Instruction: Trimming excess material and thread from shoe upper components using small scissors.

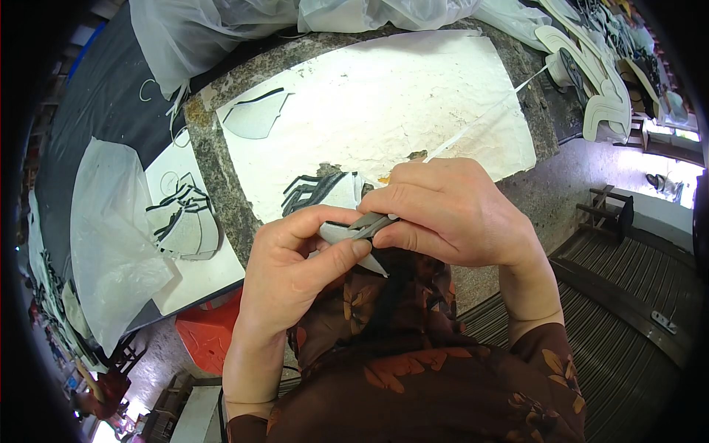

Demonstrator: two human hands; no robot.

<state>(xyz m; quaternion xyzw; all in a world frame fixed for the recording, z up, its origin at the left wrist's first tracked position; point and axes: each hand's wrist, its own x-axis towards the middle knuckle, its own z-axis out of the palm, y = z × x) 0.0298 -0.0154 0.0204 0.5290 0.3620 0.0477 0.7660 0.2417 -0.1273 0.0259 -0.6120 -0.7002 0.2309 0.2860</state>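
Above my lap, a small light grey cut piece with dark edging [337, 232] is held between both hands and looks bent over. My left hand [284, 262] pinches its left end between thumb and fingers. The fingertips of my right hand [454, 210] close on its right end and partly hide it. A narrow white tape [473, 131] stretches from a roll [565, 68] at the far right down to behind my right hand; its end is hidden. Just beyond my hands, a stack of similar pieces [325, 190] lies at the near edge of the white sheet [384, 96].
One loose grey piece [258, 117] rests on the sheet's far left. Left of the stone slab [210, 148], another pile of pieces [188, 229] sits beside clear plastic [111, 244]. White cut-out shapes [607, 103] crowd the far right. A red stool [208, 336] stands below the table.
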